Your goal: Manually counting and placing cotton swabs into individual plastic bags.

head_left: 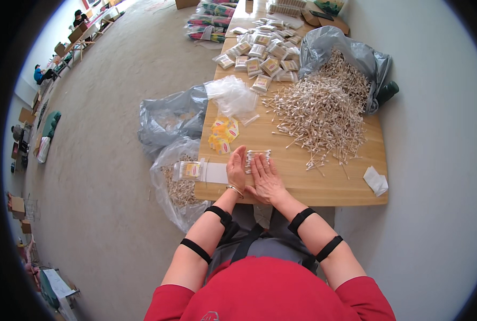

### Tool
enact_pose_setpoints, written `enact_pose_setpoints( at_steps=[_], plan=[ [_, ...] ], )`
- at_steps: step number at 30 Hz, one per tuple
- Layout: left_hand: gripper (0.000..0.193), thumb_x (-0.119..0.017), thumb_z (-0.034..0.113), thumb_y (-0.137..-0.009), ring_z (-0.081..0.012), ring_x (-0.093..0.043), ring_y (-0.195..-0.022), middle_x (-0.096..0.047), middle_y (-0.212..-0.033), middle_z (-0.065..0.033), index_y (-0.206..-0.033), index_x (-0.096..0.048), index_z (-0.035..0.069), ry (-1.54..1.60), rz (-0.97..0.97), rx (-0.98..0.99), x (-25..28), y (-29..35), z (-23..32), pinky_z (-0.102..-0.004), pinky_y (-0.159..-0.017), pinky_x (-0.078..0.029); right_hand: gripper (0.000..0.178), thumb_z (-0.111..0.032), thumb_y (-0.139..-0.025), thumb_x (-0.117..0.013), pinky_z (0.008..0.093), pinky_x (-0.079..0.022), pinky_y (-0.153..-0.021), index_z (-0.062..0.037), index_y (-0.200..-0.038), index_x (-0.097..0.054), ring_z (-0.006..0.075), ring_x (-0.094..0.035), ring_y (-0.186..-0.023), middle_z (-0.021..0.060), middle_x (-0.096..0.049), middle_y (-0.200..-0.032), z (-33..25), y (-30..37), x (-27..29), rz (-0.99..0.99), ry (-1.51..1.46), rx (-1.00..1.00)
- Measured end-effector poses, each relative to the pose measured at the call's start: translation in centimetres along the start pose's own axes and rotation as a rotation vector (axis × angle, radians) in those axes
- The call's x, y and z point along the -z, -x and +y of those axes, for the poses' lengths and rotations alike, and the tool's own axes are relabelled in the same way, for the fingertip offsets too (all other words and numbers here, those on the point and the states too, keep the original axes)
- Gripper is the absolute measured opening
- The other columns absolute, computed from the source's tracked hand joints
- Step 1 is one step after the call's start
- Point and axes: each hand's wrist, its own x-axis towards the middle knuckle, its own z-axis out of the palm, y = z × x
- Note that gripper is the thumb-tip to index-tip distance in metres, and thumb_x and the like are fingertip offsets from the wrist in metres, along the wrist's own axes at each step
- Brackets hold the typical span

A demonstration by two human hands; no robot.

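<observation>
A small row of cotton swabs (258,154) lies side by side on the wooden table near its front edge. My right hand (266,179) rests flat over the near part of the row, fingers stretched out. On its edge along the row's left side stands my left hand (236,168), fingers extended, with a bracelet at the wrist. Left of that hand, a filled clear bag of swabs (190,170) sits at the table's edge on a white strip (216,173). A large heap of loose swabs (324,115) spreads to the right, spilling from a grey plastic bag (332,40).
Yellow printed cards (223,134) and empty clear bags (231,96) lie on the table's left. Many filled packets (262,53) are piled at the back. Plastic sacks (173,120) stand beside the table. A crumpled white paper (375,181) is near the right corner, by the wall (436,160).
</observation>
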Motion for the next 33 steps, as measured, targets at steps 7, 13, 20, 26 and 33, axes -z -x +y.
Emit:
enact_pose_setpoints(
  at_steps=[7, 13, 20, 26, 33],
  plan=[
    [0.048, -0.037, 0.034, -0.100, -0.0192, -0.039, -0.128, -0.045, -0.134, -0.0121, -0.130, -0.043, -0.003, -0.057, 0.003, -0.046, 0.0, 0.1, -0.3, -0.0315, -0.108, -0.030, 0.078, -0.045, -0.085, -0.054, 0.0489, -0.005, -0.114, 0.0001, -0.142, -0.025, 0.0315, -0.010, -0.141, 0.0151, -0.021, -0.149, 0.8, 0.5, 0.2, 0.195, -0.051, -0.104],
    [0.046, -0.037, 0.033, -0.100, -0.0186, -0.040, -0.128, -0.045, -0.135, -0.0117, -0.131, -0.043, -0.002, -0.083, 0.008, -0.025, 0.3, 0.1, -0.2, -0.0308, -0.107, -0.031, 0.065, -0.039, -0.083, -0.058, 0.0504, -0.012, -0.112, -0.0051, -0.135, -0.038, 0.0301, -0.023, -0.135, 0.0103, -0.036, -0.138, 0.6, 0.4, 0.2, 0.290, -0.022, -0.038],
    [0.046, -0.038, 0.033, -0.100, -0.0181, -0.042, -0.126, -0.047, -0.134, -0.0111, -0.130, -0.044, -0.001, -0.094, -0.010, -0.039, 0.5, 0.1, -0.5, -0.0301, -0.106, -0.032, 0.045, -0.030, -0.083, -0.058, 0.0495, -0.016, -0.111, -0.0139, -0.124, -0.051, 0.0295, -0.030, -0.128, 0.0081, -0.042, -0.127, 2.1, -1.7, 0.8, 0.350, -0.104, -0.077],
    [0.045, -0.038, 0.032, -0.100, -0.0172, -0.044, -0.123, -0.049, -0.131, -0.0109, -0.129, -0.046, -0.002, -0.069, 0.010, -0.066, 0.5, 0.0, -0.8, -0.0287, -0.104, -0.035, 0.038, -0.025, -0.083, -0.058, 0.0496, -0.018, -0.109, -0.0164, -0.120, -0.055, 0.0308, -0.030, -0.126, 0.0101, -0.042, -0.127, 2.8, -2.6, 1.6, 0.444, -0.076, -0.168],
    [0.044, -0.039, 0.031, -0.100, -0.0161, -0.044, -0.122, -0.049, -0.130, -0.0099, -0.128, -0.046, -0.003, -0.179, 0.050, -0.138, 0.0, 0.4, -0.5, -0.0282, -0.104, -0.034, 0.035, -0.019, -0.083, -0.056, 0.0458, -0.026, -0.105, -0.0129, -0.117, -0.057, 0.0318, -0.035, -0.123, 0.0129, -0.043, -0.128, 0.8, -2.1, 0.7, 0.330, -0.276, -0.177]
  ],
)
